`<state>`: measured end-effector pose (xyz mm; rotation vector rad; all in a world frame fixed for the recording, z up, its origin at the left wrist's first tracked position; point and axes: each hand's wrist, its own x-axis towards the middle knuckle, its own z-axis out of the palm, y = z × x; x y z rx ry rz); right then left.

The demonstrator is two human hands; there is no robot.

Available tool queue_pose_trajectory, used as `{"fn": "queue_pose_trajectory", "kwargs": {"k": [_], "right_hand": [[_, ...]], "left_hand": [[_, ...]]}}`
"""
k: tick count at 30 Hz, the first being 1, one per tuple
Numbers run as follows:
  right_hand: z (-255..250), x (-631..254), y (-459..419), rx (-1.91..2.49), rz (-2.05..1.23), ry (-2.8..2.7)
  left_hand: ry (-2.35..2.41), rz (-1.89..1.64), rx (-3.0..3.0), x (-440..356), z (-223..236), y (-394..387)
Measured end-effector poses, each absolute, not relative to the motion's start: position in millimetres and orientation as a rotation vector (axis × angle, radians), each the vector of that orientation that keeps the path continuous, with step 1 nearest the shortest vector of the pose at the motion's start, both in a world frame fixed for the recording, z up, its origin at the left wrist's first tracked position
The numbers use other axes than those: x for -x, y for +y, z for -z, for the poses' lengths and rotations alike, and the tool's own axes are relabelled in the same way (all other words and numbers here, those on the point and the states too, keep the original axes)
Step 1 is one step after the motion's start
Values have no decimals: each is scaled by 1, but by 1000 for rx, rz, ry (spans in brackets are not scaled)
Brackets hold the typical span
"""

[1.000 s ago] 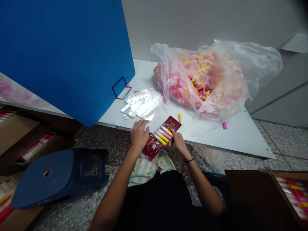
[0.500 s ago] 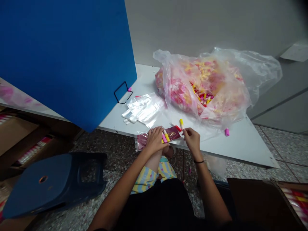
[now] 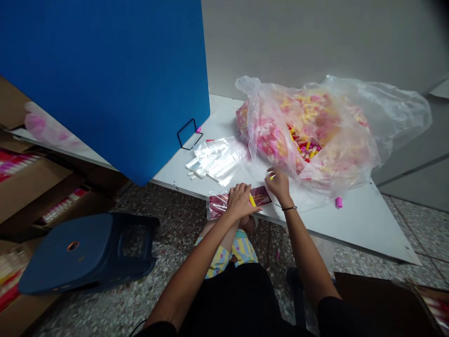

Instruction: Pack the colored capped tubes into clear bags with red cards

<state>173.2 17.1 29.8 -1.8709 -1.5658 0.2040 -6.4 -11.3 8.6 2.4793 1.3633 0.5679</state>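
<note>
My left hand (image 3: 241, 201) lies curled over a dark red printed card (image 3: 262, 196) and a clear plastic sleeve (image 3: 214, 206) at the table's front edge. A slim yellow tube (image 3: 252, 201), kind unclear, shows between its fingers and thumb. Just to the right, my right hand (image 3: 279, 183) is closed in a pinch above the tabletop. A bit of yellow, partly hidden, shows at its fingertips. Beyond my left hand lie several flat clear plastic bags (image 3: 224, 161).
A big clear sack (image 3: 266, 135) of small pink, yellow and red tubes sits on the white table (image 3: 372, 224). A blue board (image 3: 140, 93) and black wire stand (image 3: 178, 140) are at left. A pink cap (image 3: 338, 202) lies right; a blue stool (image 3: 70, 248) stands lower left.
My right hand has turned and moved slightly away from me; the white-and-yellow tube in its pinch is now mostly hidden. Of the tubes by my left hand, only a yellow one still shows.
</note>
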Motion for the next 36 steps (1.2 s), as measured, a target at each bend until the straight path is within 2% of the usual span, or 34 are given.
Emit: {"fn": "queue_pose_trajectory", "kwargs": {"k": [2,5,11,25,36], "right_hand": [[-36,-181,8,1738,-200,-1258],[-39,-187,-7,1544,-419,-1021],[-15,-175,-22,1656,-758,-1177],[-5,-171,-17,1736,-942,-1191],[-2,-150,-24,1550,-986,-1115]], "left_hand": [[1345,-599,-2449,7,-7,-11],[1291,-653,-2414,7,-4,-11],[1277,-664,-2417,4,-1,-13],[1275,-666,-2449,4,-2,-14],[1250,-653,-2457,4,-4,-14]]}}
